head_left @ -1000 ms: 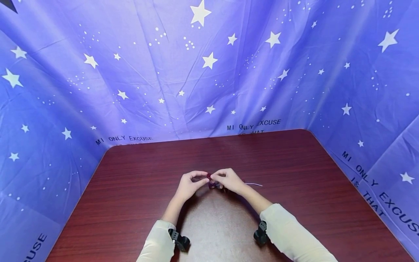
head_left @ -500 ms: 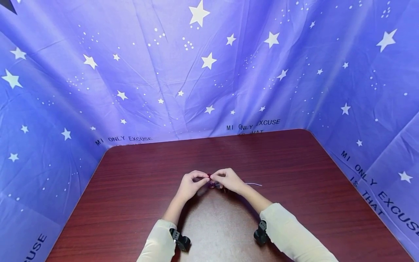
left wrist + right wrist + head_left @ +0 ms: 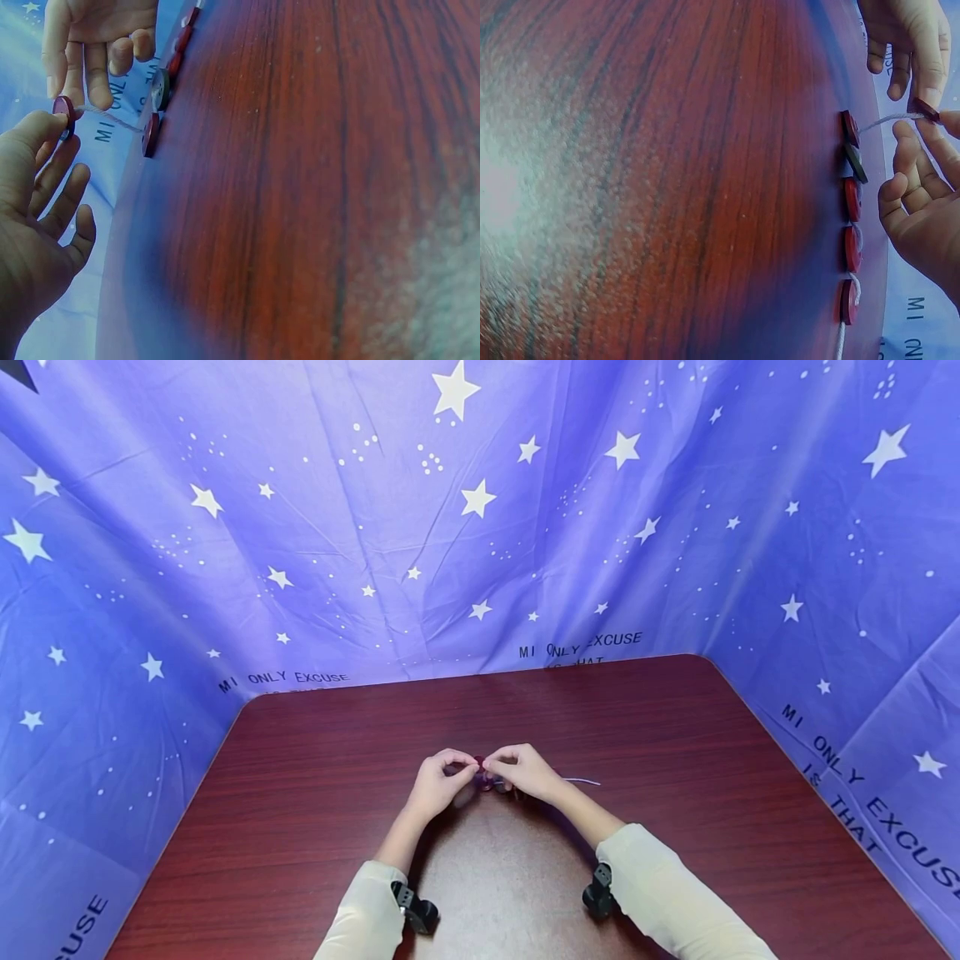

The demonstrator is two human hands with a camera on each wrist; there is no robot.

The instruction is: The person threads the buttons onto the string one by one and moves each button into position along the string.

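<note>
In the head view, my left hand (image 3: 438, 781) and right hand (image 3: 528, 772) meet fingertip to fingertip above the table. Thumb and finger of the left hand pinch a dark red button (image 3: 64, 112). The right hand (image 3: 930, 217) has its thumb and index finger at the opposite edge of this button; I cannot tell if a bit of cord is pinched there too. From the button a pale cord (image 3: 885, 120) runs to a row of strung buttons standing on edge: a dark red one (image 3: 151, 136), a dark green one (image 3: 160, 90) and several red ones (image 3: 852, 250).
The reddish-brown wooden table (image 3: 337, 735) reaches back to a blue curtain (image 3: 337, 527) with white stars, which also closes off both sides. A cord tail (image 3: 583, 781) lies to the right behind the right wrist. Black wrist cameras (image 3: 597, 892) sit on pale sleeves (image 3: 675, 893).
Both hands stay at nearly the same spot. The fingertips shift very slightly around the button, with a little more of a gap showing between them.
</note>
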